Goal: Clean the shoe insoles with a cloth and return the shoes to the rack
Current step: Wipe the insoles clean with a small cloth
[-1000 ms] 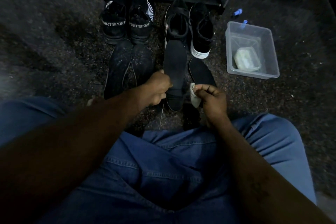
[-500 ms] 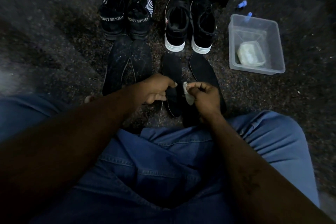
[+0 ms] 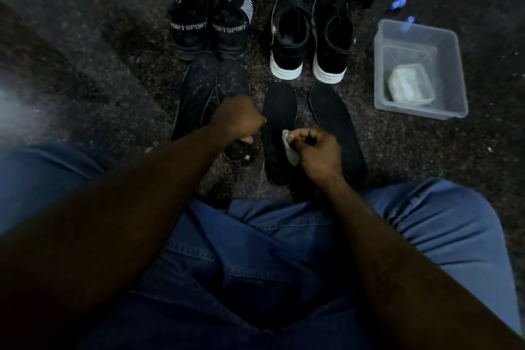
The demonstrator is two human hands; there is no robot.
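We record the black insole (image 3: 279, 111) laid flat on the floor (image 3: 85, 65) before its shoes (image 3: 287, 45), seemingly for wiping, our right hand (image 3: 318, 150) fingers pinching the cloth (image 3: 290, 152) over it, left hand (image 3: 238, 119) fingers curled alongside, hold unclear.

I'm sitting on a dark, speckled carpet (image 3: 426, 150) in a dim room. A pale patch of light (image 3: 8, 105) falls at my far left. 2 small blue bits (image 3: 397, 3) lie on the carpet ahead to my right.
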